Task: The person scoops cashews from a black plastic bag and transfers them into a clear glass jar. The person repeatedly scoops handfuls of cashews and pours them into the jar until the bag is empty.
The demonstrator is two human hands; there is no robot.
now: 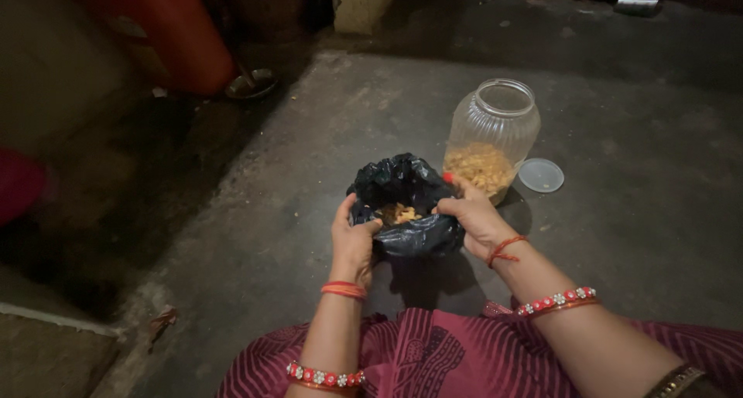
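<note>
A black plastic bag sits on the concrete floor in front of me, its mouth held wide. My left hand grips the bag's left rim and my right hand grips its right rim. Yellowish snack pieces lie inside the bag. Just behind the bag stands a clear ribbed plastic jar, open at the top and about a third full of the same yellowish pieces. The jar's clear round lid lies flat on the floor to its right.
A large orange container stands at the back left with a small metal bowl beside it. The floor drops to a darker, rougher strip on the left. My maroon patterned cloth covers my lap at the bottom.
</note>
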